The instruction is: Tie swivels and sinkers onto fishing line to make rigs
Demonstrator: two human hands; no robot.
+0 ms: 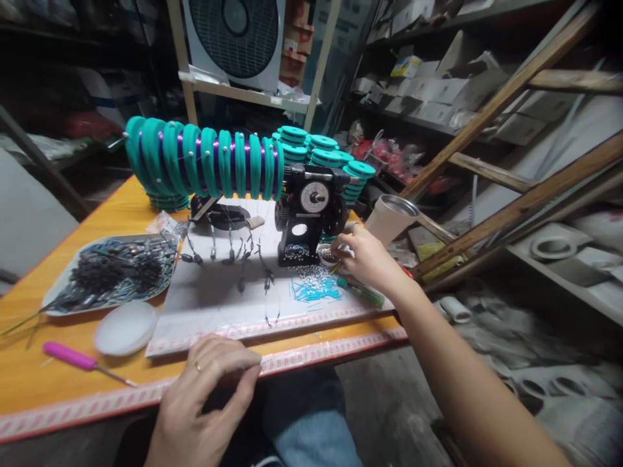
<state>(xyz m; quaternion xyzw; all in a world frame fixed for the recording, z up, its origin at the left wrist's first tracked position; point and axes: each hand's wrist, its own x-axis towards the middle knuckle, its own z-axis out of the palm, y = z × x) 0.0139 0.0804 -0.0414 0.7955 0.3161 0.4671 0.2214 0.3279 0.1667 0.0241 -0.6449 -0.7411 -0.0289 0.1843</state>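
Note:
My left hand [209,389] is at the table's front edge, thumb and forefinger pinched together; anything between them is too small to make out. My right hand [360,255] reaches to a small round dish [327,253] of tiny silvery pieces, its fingers closed; their tips are partly hidden. Left of it stands a black winding device [304,201] with a dial, carrying a row of teal spools [209,162] with purple line. Thin lines hang from the spools with dark weights [233,253]. Light blue tubes [316,290] and small silvery bits [314,274] lie on the white board [204,305].
A tray [48,301] of dark weights, a white lid [125,327] and a pink-handled hook tool [73,356] lie at the left. Behind are stacked teal spools [324,143]. A beige cup [389,217] and a wooden ladder [491,110] stand at the right.

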